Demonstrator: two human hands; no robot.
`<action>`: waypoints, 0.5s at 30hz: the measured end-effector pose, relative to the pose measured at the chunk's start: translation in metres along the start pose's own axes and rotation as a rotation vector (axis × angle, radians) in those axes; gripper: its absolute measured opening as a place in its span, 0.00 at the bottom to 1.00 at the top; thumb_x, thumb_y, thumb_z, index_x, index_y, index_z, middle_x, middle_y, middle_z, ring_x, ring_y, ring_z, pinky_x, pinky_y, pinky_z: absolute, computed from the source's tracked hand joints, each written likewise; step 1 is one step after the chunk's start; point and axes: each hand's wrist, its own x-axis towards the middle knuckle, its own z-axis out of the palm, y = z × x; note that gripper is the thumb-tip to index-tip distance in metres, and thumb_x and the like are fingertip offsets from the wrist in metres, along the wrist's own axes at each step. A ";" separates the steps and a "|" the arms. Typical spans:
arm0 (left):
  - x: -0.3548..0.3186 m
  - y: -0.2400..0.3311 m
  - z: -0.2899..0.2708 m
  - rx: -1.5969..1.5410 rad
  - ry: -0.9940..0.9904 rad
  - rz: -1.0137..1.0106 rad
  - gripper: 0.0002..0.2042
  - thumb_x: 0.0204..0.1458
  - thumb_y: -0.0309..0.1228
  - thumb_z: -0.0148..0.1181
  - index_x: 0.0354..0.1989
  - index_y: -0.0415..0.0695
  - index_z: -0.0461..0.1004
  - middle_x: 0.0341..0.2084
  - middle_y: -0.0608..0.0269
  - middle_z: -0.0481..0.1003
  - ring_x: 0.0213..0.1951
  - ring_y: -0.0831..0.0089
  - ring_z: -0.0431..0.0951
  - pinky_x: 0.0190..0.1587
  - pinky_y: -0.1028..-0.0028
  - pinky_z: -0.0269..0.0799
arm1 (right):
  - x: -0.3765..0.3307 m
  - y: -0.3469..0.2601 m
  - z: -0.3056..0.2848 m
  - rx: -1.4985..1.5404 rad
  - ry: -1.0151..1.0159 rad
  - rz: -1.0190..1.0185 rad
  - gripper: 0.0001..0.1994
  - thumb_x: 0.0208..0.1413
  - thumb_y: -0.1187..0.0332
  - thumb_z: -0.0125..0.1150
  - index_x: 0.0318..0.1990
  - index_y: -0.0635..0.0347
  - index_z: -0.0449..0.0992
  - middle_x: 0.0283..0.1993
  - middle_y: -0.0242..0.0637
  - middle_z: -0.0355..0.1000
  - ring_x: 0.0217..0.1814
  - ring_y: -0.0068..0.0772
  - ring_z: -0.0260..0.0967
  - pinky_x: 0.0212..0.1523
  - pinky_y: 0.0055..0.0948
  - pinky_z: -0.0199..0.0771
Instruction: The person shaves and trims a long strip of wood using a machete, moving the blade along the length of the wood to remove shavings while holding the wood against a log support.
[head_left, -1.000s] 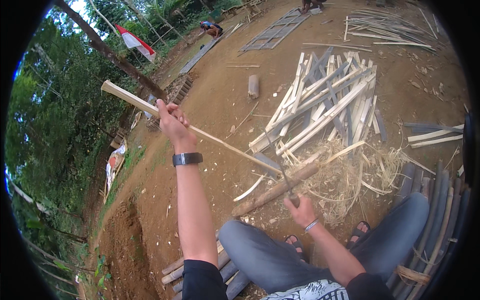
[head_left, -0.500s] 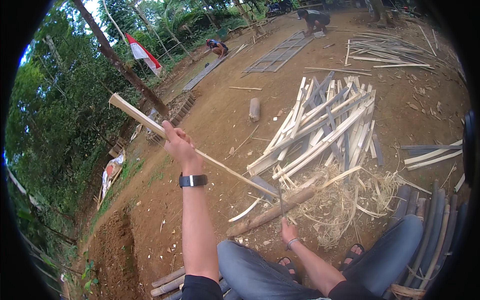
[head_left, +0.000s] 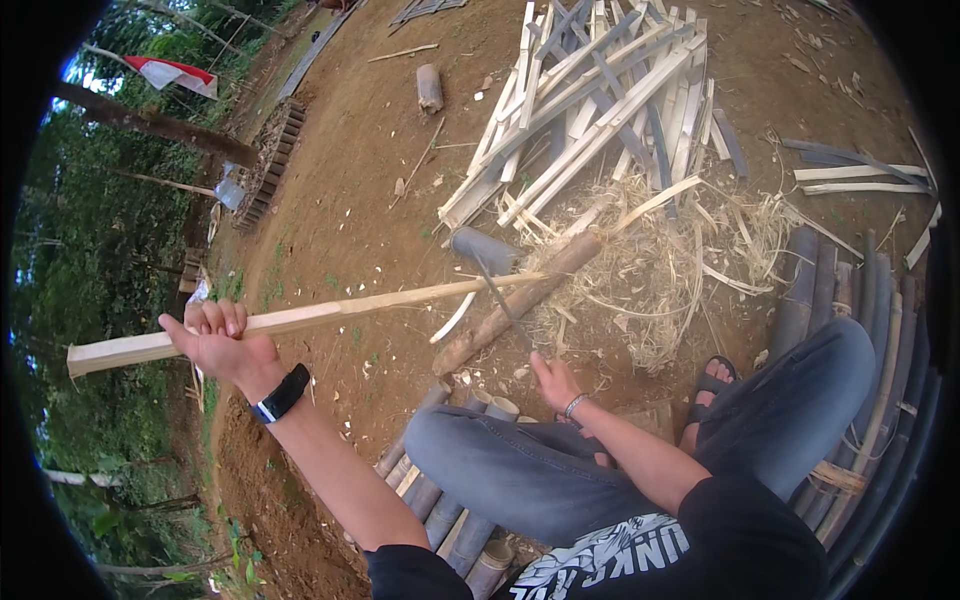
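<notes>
A long pale split bamboo strip (head_left: 375, 298) lies across my left hand (head_left: 232, 345), whose fingers are curled round it near its thick end. The strip slopes gently to the right, and its thin far end reaches a brown log (head_left: 480, 340) on the ground. My right hand (head_left: 556, 384) is closed on the handle of a long-bladed knife (head_left: 505, 308). The dark blade points away from me and crosses the strip close to the log. The handle is mostly hidden in my fingers.
Beyond the log, pale shavings (head_left: 655, 285) and a pile of split bamboo strips (head_left: 610, 110) cover the dirt. Bamboo poles lie to the right (head_left: 865, 400) and beneath me (head_left: 445, 510). A short grey bamboo piece (head_left: 485, 248) touches the log area; trees (head_left: 100, 250) stand left.
The view has tilted down. My left hand has swung left and lower with its palm turned up, bringing the strip closer to level. The knife stays in my right hand beside the strip.
</notes>
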 end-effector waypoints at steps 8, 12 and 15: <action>0.012 -0.005 -0.036 -0.009 0.081 0.010 0.24 0.62 0.47 0.36 0.13 0.53 0.46 0.09 0.72 0.47 0.12 0.82 0.46 0.12 0.81 0.39 | 0.027 0.003 0.015 0.042 0.060 0.027 0.36 0.55 0.35 0.41 0.08 0.59 0.62 0.08 0.33 0.59 0.09 0.30 0.56 0.13 0.40 0.57; 0.013 -0.007 -0.044 0.015 0.139 0.003 0.24 0.62 0.49 0.37 0.14 0.52 0.49 0.09 0.73 0.46 0.12 0.82 0.45 0.14 0.80 0.40 | 0.022 0.011 0.022 -0.150 -0.048 -0.229 0.35 0.56 0.39 0.44 0.13 0.65 0.68 0.11 0.40 0.63 0.11 0.33 0.59 0.17 0.36 0.60; 0.016 -0.010 -0.058 0.016 0.197 -0.017 0.23 0.62 0.48 0.37 0.15 0.52 0.49 0.09 0.73 0.45 0.12 0.82 0.45 0.14 0.80 0.40 | 0.052 0.032 0.000 -0.233 -0.025 -0.091 0.35 0.55 0.39 0.45 0.12 0.66 0.68 0.11 0.40 0.63 0.12 0.33 0.59 0.18 0.36 0.61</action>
